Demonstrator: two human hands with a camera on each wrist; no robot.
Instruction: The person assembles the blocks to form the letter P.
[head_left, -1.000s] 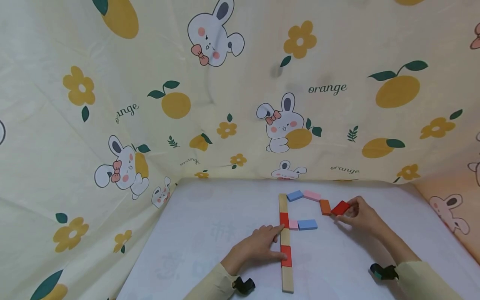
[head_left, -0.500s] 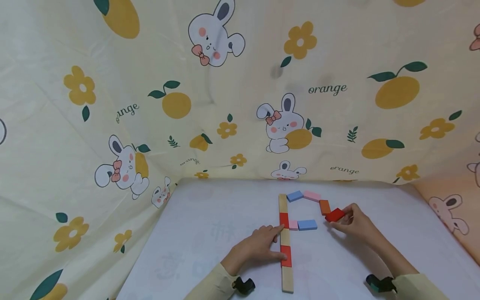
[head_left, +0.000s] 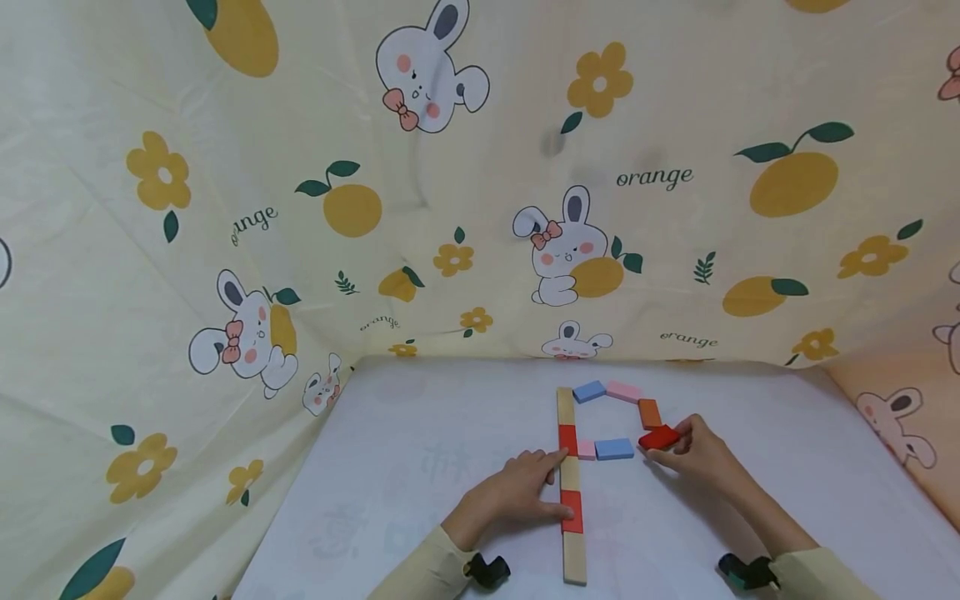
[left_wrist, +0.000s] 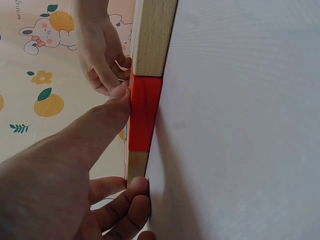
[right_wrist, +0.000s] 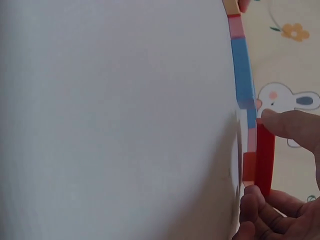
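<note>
My right hand (head_left: 705,457) pinches a red block (head_left: 660,437) between thumb and fingertips, close to the near end of an orange block (head_left: 649,412). In the right wrist view the held block (right_wrist: 265,157) stands on edge between the thumb and the lower fingers. My left hand (head_left: 513,490) rests against a straight column of wooden and red blocks. Its thumb touches the lower red block (head_left: 572,512); the index fingertip is on the upper red block (head_left: 568,440). Plain wooden blocks (head_left: 574,558) lie between and beyond them.
From the column's top, a blue block (head_left: 589,392) and a pink block (head_left: 624,391) lead to the orange one. Lower down, a small pink block (head_left: 587,450) and a blue block (head_left: 615,449) reach right. Patterned cloth (head_left: 480,167) hangs behind the white table (head_left: 360,467).
The right hand has carried the red block left and toward the near side, from beside the orange block to just below it. The left hand stays in place.
</note>
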